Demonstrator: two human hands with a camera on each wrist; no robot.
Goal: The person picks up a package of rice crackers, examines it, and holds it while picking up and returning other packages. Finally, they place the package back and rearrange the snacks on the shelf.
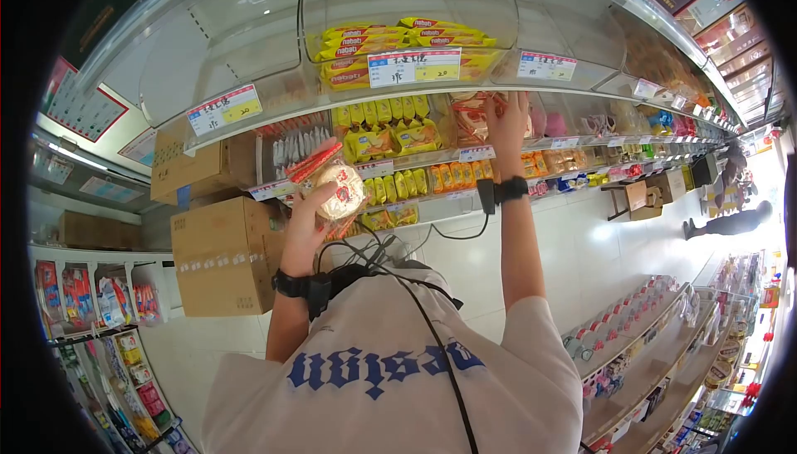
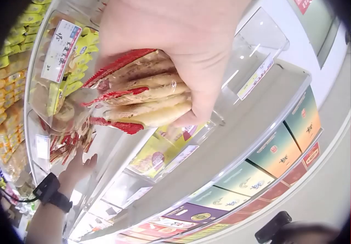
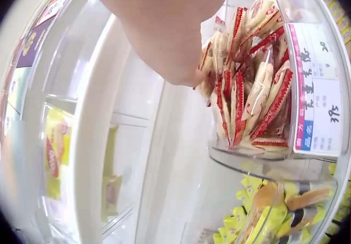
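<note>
My left hand [image 1: 309, 209] grips a small stack of round, flat pastries [image 1: 342, 197] in clear wrappers with red crimped edges. In the left wrist view, the thumb and fingers clasp the wrapped pastries [image 2: 148, 87] from both sides, with the red edges facing outward. My right hand [image 1: 508, 126] reaches into a clear shelf bin of matching packs [image 1: 471, 118]. Seen from the left wrist, the right hand [image 2: 79, 170] has its fingers extended at those packs. The right wrist view shows the packs [image 3: 252, 85] standing tightly together, the fingertips mostly hidden among them.
Yellow wafer packs [image 1: 361, 43] fill a bin on the shelf above. Yellow snack packs [image 1: 390, 140] sit left of the pastry bin. Price tags [image 1: 413, 67] line the shelf edges. Cardboard boxes [image 1: 220, 259] stand at left. Cables [image 1: 432, 329] run over the shirt; a person [image 1: 735, 220] is at far right.
</note>
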